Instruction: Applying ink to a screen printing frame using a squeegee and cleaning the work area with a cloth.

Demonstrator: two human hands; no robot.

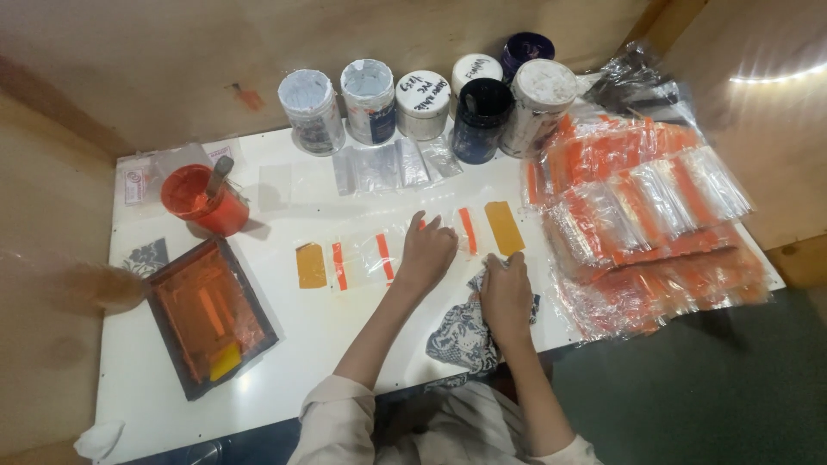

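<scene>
The left hand point(426, 250) is pressing flat — fingers spread — on the clear pouch point(405, 250). Just beside that pouch, the right hand point(506, 293) is gripping a patterned rag point(461, 331).

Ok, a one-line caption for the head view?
Left hand presses clear bags on a white table; right hand holds a patterned cloth.

Jars point(422, 103) behind pouch point(405, 250), frame point(209, 314) left, stacked pouches point(646, 224) right, on table point(293, 344).

Left hand point(425, 252) flat, right hand point(506, 293) fingers curled.
</scene>
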